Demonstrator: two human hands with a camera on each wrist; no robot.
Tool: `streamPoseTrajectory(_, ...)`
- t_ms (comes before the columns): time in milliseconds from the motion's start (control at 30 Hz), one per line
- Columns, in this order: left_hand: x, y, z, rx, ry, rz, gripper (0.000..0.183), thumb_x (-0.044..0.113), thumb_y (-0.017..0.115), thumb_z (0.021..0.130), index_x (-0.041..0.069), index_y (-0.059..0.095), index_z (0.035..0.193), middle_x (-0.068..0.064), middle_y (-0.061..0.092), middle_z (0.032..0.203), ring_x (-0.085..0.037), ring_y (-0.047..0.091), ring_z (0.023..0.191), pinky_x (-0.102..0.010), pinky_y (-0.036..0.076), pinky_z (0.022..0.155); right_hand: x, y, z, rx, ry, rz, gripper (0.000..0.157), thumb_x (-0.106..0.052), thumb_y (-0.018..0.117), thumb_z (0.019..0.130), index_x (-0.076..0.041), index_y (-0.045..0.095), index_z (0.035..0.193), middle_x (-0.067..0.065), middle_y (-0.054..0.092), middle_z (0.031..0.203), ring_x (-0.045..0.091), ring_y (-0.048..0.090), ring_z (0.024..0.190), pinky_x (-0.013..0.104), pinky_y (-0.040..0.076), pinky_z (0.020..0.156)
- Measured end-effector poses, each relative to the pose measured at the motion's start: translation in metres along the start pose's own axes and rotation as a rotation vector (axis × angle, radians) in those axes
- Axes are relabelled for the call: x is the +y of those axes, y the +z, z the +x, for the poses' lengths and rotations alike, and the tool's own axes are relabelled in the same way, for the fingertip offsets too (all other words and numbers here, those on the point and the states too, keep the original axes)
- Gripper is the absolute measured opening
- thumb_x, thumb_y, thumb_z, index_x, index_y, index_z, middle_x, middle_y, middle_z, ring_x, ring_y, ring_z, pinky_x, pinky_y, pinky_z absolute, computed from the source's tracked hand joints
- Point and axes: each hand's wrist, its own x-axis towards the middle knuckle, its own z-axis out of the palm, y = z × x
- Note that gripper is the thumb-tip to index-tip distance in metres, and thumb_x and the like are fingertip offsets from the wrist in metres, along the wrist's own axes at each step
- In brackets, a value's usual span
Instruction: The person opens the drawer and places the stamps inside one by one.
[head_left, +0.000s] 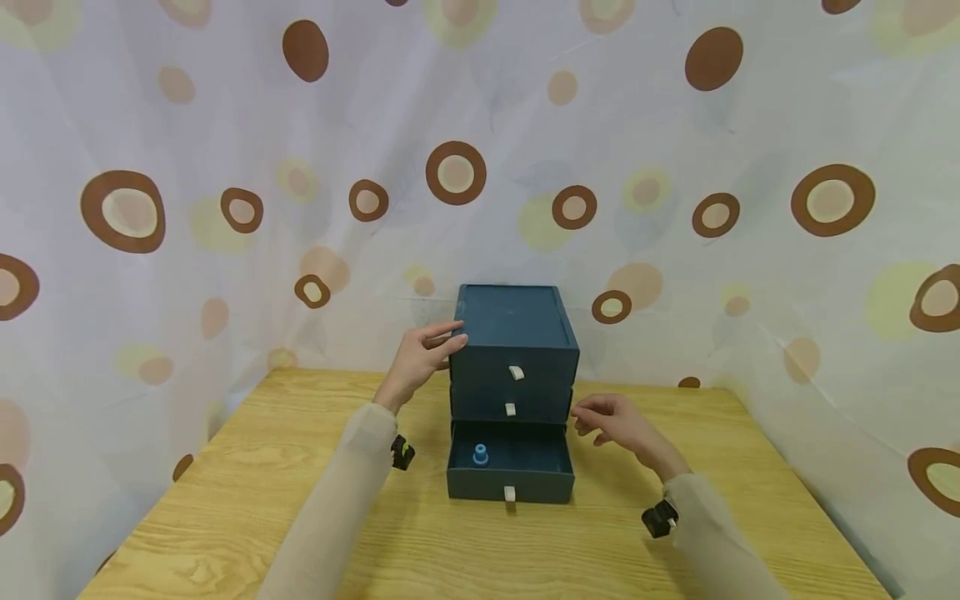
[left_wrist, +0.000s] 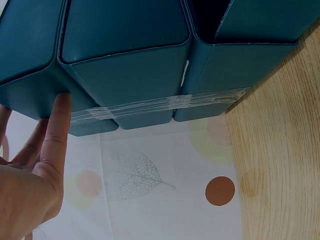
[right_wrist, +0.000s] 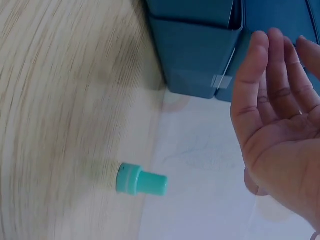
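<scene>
A dark blue three-drawer cabinet (head_left: 513, 317) stands on the table, its bottom drawer (head_left: 510, 486) pulled out. Inside that drawer, toward the left, sits a small blue stepped peg (head_left: 480, 456). My left hand (head_left: 422, 360) rests with extended fingers against the cabinet's upper left side; the left wrist view shows a fingertip (left_wrist: 62, 102) on the side wall. Beside the cabinet's right side, my right hand (head_left: 617, 425) hovers with loosely bent fingers and holds nothing. A small green stepped peg (right_wrist: 141, 180) stands on the table near it in the right wrist view; in the head view it is hidden.
White pull tabs (head_left: 516, 372) mark the drawer fronts, and the upper two drawers are closed. Clear tape (left_wrist: 172, 102) runs across the cabinet's side. Behind the wooden table (head_left: 262, 467) hangs a white curtain (head_left: 510, 108) with brown spots and rings.
</scene>
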Motion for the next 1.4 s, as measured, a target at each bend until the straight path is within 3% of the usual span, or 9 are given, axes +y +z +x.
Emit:
streamPoseTrajectory(300, 0.012, 0.0, -0.005, -0.023, -0.027, -0.026, 0.048, 0.027, 0.063, 0.097, 0.012, 0.054, 0.142, -0.012, 0.041, 0.153, -0.034, 0.048, 0.135, -0.052, 0.049, 0.1, 0.009, -0.016, -0.007, 0.045, 0.02, -0.044, 0.039, -0.031, 0.059, 0.099, -0.002, 0.062, 0.125, 0.015, 0.063, 0.11, 0.018, 0.057, 0.084, 0.032, 0.048, 0.062)
streamPoseTrajectory(433, 0.013, 0.001, -0.006, -0.02, -0.019, -0.026, 0.049, 0.03, 0.064, 0.097, 0.014, 0.054, 0.142, -0.011, 0.042, 0.153, -0.034, 0.049, 0.135, -0.051, 0.049, 0.1, 0.016, -0.025, -0.01, 0.05, 0.041, -0.044, 0.039, -0.029, 0.059, 0.1, -0.001, 0.061, 0.127, 0.009, 0.063, 0.105, 0.019, 0.054, 0.081, 0.029, 0.046, 0.058)
streamPoseTrajectory(567, 0.022, 0.001, -0.012, -0.026, -0.023, -0.019, 0.049, 0.029, 0.064, 0.097, 0.012, 0.054, 0.142, -0.012, 0.043, 0.152, -0.034, 0.048, 0.135, -0.051, 0.049, 0.1, 0.02, -0.034, -0.014, 0.057, 0.069, -0.076, 0.041, -0.035, 0.057, 0.1, -0.003, 0.063, 0.125, 0.008, 0.065, 0.103, 0.022, 0.054, 0.074, 0.025, 0.04, 0.052)
streamPoseTrajectory(700, 0.032, 0.002, -0.016, -0.03, -0.024, -0.014, 0.048, 0.027, 0.063, 0.097, 0.01, 0.054, 0.142, -0.014, 0.042, 0.152, -0.035, 0.048, 0.135, -0.051, 0.049, 0.1, 0.022, -0.042, -0.019, 0.07, 0.096, -0.125, 0.046, -0.043, 0.055, 0.099, -0.005, 0.065, 0.123, 0.011, 0.068, 0.106, 0.016, 0.053, 0.068, 0.024, 0.033, 0.049)
streamPoseTrajectory(833, 0.032, 0.001, -0.016, -0.028, -0.021, -0.011, 0.048, 0.027, 0.063, 0.097, 0.011, 0.054, 0.142, -0.013, 0.042, 0.153, -0.034, 0.047, 0.135, -0.052, 0.048, 0.1, 0.024, -0.048, -0.022, 0.081, 0.12, -0.147, 0.046, -0.044, 0.054, 0.1, -0.006, 0.066, 0.122, 0.011, 0.068, 0.106, 0.02, 0.058, 0.076, 0.026, 0.037, 0.052)
streamPoseTrajectory(1100, 0.029, 0.001, -0.016, -0.032, -0.015, -0.019, 0.049, 0.026, 0.063, 0.098, 0.009, 0.053, 0.142, -0.014, 0.041, 0.153, -0.035, 0.047, 0.135, -0.052, 0.049, 0.1, 0.032, -0.054, -0.03, 0.092, 0.164, -0.17, 0.047, -0.039, 0.053, 0.101, 0.002, 0.066, 0.119, 0.02, 0.069, 0.112, 0.034, 0.065, 0.102, 0.044, 0.054, 0.076)
streamPoseTrajectory(1400, 0.029, 0.0, -0.016, -0.03, -0.017, -0.022, 0.049, 0.027, 0.063, 0.097, 0.01, 0.053, 0.142, -0.013, 0.042, 0.153, -0.034, 0.047, 0.136, -0.052, 0.049, 0.1, 0.046, -0.054, -0.027, 0.167, 0.205, -0.15, 0.058, -0.043, 0.051, 0.101, 0.009, 0.055, 0.127, 0.028, 0.058, 0.122, 0.04, 0.059, 0.11, 0.043, 0.057, 0.082)
